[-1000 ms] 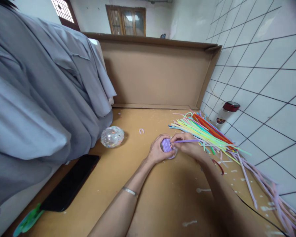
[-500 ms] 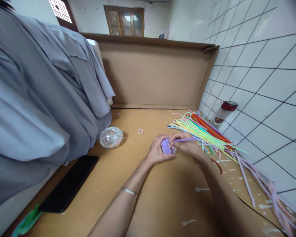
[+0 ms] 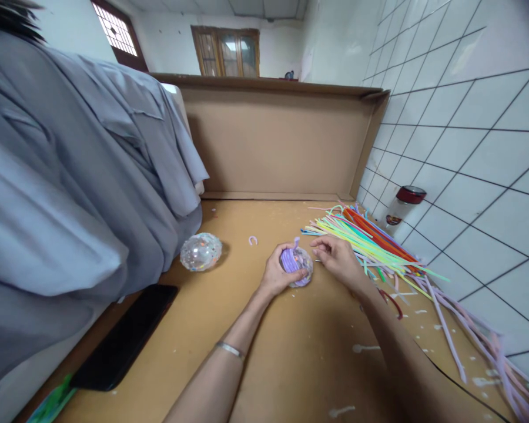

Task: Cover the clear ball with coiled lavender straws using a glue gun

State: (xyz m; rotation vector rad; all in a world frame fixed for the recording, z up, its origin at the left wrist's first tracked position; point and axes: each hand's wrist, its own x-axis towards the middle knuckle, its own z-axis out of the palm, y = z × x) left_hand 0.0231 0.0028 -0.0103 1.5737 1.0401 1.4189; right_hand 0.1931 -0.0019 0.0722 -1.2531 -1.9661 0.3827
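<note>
My left hand (image 3: pixel 275 271) is closed around a clear, faceted ball (image 3: pixel 306 271) with coloured bits inside. Rows of purple pipe cleaner (image 3: pixel 290 259) cover the ball's left side, and one short end sticks up at the top. Just right of the ball is my right hand (image 3: pixel 337 258), apart from it, with fingers bent and tips drawn together. Whatever those fingertips may hold is too small to make out. A second clear ball (image 3: pixel 201 252), without any winding, rests on the table to the left. Between the two lies a small curved lilac piece (image 3: pixel 253 240).
Loose pipe cleaners (image 3: pixel 370 241) in many colours are heaped at the right by the tiled wall, near a red-lidded jar (image 3: pixel 402 205). A black phone (image 3: pixel 126 338) lies at left beside a person in a grey shirt (image 3: pixel 114 176). A cardboard panel (image 3: pixel 277 141) stands behind.
My right hand has moved off the ball and let go of the purple pipe cleaner, whose end now points up. The ball has turned in my left hand, showing more of its clear side.
</note>
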